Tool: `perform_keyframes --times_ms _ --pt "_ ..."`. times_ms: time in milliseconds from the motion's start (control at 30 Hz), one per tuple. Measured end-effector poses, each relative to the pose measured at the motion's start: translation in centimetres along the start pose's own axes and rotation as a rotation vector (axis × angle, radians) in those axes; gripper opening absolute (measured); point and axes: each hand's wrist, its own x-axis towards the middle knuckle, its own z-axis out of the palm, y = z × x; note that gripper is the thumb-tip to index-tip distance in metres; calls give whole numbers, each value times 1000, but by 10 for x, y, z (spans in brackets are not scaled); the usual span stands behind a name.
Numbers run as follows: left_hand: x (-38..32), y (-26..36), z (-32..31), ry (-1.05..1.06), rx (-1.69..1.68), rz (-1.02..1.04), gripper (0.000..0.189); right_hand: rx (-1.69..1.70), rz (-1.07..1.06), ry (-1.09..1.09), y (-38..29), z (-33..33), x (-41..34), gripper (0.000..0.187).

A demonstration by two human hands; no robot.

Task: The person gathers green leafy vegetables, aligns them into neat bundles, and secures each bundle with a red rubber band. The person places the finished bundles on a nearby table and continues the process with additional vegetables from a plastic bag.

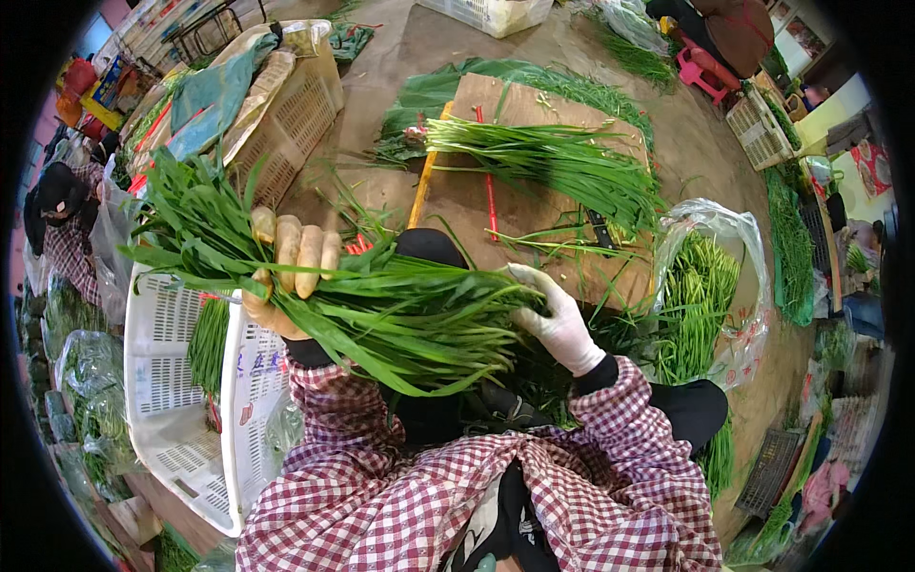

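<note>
My left hand [289, 275], in a pale, soiled glove, is closed around a thick bunch of long green leafy vegetable [407, 307], its broad leaves hanging out to the left. At the other end of the bunch, my right hand [554, 318] in a white glove touches the stem tips with thumb and fingers. Beyond both hands a wooden board [572, 279] carries a second bunch of green stalks [543, 154], lying crosswise over a red strip [490, 186]. A knife with a black handle [600, 230] lies at the board's right side among loose stalks.
A white plastic crate [232, 429] holding green bundles stands at my left. To the right is a clear plastic bag [758, 300] of cut stalks. A large crate [286, 129] with cloths stands at the upper left. A person [68, 222] is at the far left, another [733, 32] at the upper right.
</note>
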Motion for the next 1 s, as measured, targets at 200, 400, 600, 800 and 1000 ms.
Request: perform_keyframes --times_ms 200,400,600,800,1000 --pt "41 -17 5 -579 -178 -183 30 -995 49 39 37 -67 -77 41" --pt "55 -6 45 -597 -198 -357 16 -1333 407 15 -5 -106 -83 75" --pt "66 -39 60 -849 -352 -400 25 109 10 -287 -41 -26 -27 51" --pt "49 -10 62 -733 -286 -388 22 -1031 205 85 19 -54 -65 11" --pt "45 -40 64 -689 -339 -435 10 -1025 -304 129 -64 -83 -47 68"
